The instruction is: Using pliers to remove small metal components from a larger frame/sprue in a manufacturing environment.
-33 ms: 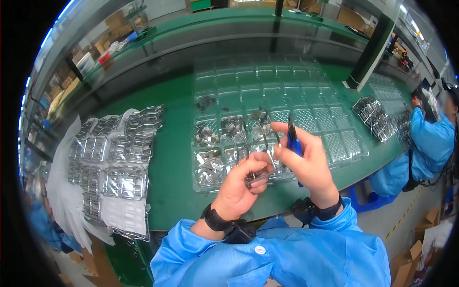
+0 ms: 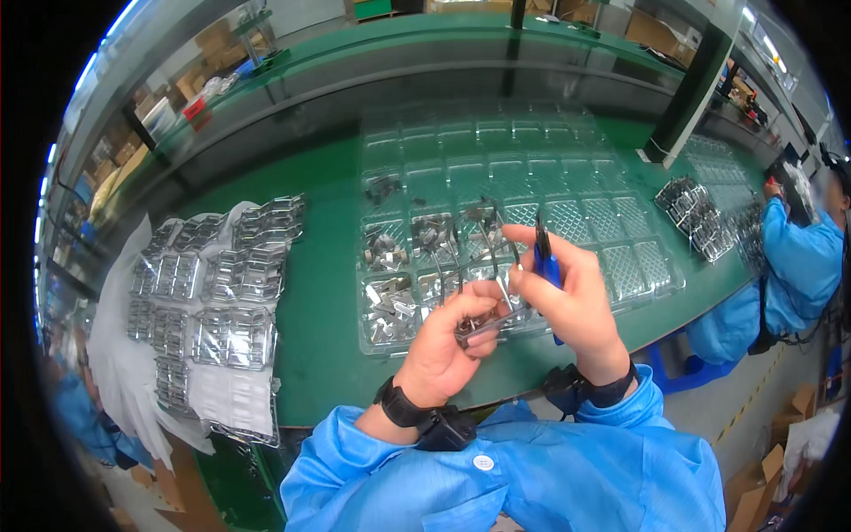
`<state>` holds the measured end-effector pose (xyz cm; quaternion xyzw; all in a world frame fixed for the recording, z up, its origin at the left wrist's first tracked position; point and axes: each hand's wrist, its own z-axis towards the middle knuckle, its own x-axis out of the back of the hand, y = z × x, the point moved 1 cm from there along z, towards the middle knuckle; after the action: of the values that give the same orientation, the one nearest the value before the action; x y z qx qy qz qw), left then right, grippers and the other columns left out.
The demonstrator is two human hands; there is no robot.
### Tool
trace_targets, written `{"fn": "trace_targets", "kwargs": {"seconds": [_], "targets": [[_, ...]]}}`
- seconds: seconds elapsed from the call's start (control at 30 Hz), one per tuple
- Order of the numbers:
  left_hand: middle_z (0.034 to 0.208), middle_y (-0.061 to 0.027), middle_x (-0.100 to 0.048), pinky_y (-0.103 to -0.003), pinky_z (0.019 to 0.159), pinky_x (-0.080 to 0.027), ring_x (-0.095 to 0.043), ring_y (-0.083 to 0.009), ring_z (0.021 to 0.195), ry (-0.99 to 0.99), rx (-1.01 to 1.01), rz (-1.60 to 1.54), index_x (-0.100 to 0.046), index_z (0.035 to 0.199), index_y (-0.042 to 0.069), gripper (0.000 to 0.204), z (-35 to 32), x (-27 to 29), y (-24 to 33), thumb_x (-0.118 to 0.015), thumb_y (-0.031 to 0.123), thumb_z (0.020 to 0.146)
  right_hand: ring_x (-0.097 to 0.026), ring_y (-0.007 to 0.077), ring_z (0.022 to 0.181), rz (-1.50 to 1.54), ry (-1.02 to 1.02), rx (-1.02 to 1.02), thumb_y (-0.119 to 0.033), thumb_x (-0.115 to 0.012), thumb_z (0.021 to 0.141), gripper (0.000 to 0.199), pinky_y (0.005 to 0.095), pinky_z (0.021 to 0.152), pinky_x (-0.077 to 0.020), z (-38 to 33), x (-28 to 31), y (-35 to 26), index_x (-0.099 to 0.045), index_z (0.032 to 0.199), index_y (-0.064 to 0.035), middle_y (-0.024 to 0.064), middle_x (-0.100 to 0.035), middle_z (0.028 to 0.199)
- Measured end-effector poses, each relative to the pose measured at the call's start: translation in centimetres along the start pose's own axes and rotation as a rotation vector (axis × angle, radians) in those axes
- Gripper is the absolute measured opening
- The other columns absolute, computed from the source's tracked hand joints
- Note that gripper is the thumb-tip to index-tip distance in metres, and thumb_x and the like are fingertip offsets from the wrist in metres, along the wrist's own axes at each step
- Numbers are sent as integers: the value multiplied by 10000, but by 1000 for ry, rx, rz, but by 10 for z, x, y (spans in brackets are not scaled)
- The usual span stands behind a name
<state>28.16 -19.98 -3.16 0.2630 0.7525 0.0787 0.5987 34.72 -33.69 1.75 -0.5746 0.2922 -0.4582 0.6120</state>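
Green matting covers the long counter (image 2: 319, 293) of a factory line, where clear plastic blister trays (image 2: 567, 186) lie in rows, most of their pockets bare and the nearer ones holding small metal parts (image 2: 390, 306). Raised over the counter's near edge, the left hand (image 2: 448, 341) has its grip closed on a small metal wire piece (image 2: 486, 321), thumb and fingers pinching it. The right hand (image 2: 572, 297) is curled about a pair of blue-handled pliers (image 2: 545, 257) with the handles pointing up, its fingertips meeting the same piece. It looks like a trimming or bending step on one part; the next move would call for steady alignment of tool and wire. At the left, stacked clear packs of shiny parts (image 2: 235, 301) rest on white plastic sheeting (image 2: 115, 355). Brown cardboard boxes (image 2: 753, 501) sit on the floor at the lower right, and a co-worker's blue sleeve (image 2: 802, 257) shows at the far right.
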Motion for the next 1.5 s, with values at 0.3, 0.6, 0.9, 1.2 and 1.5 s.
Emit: {"fn": "trace_targets", "kwargs": {"seconds": [0.3, 0.6, 0.9, 1.2, 1.5], "targets": [[883, -104, -482, -226, 507, -300, -383, -135, 656, 13, 44, -260, -499, 1096, -87, 649, 5, 6, 1, -445, 530, 903, -553, 81, 696, 446, 283, 135, -46, -599, 827, 324, 211, 620, -439, 5, 20, 10, -541, 1118, 82, 37, -598, 773], [1379, -304, -296, -416, 1100, -282, -302, -362, 1311, -104, -75, -311, -265, 1313, -156, 521, 6, 3, 2, -307, 238, 975, -501, 69, 665, 513, 449, 188, -24, -554, 836, 367, 177, 586, -387, 0, 54, 35, -495, 1170, 116, 49, -566, 770], [1392, -312, -270, -395, 1120, -253, -240, -374, 1341, -136, -82, -263, -256, 1315, -159, 499, 7, -7, 5, -323, 187, 962, -460, 62, 656, 554, 491, 244, -26, -550, 842, 378, 195, 582, -371, 0, 62, 49, -477, 1185, 116, 29, -518, 745], [1132, -176, -526, -190, 721, -483, -539, -178, 952, 26, -67, -45, -414, 1234, -94, 322, 11, 0, 4, -397, 61, 953, -441, 72, 663, 580, 476, 260, -12, -530, 845, 343, 215, 615, -368, 0, 67, 57, -493, 1168, 97, 40, -522, 757], [840, -27, -575, -164, 483, -311, -394, -34, 571, 135, -278, 641, -550, 1073, -9, 233, 33, -15, 10, -450, 173, 967, -479, 84, 704, 562, 542, 298, -7, -549, 843, 305, 214, 628, -377, 0, 73, 65, -525, 1131, 90, 32, -513, 772]]}}
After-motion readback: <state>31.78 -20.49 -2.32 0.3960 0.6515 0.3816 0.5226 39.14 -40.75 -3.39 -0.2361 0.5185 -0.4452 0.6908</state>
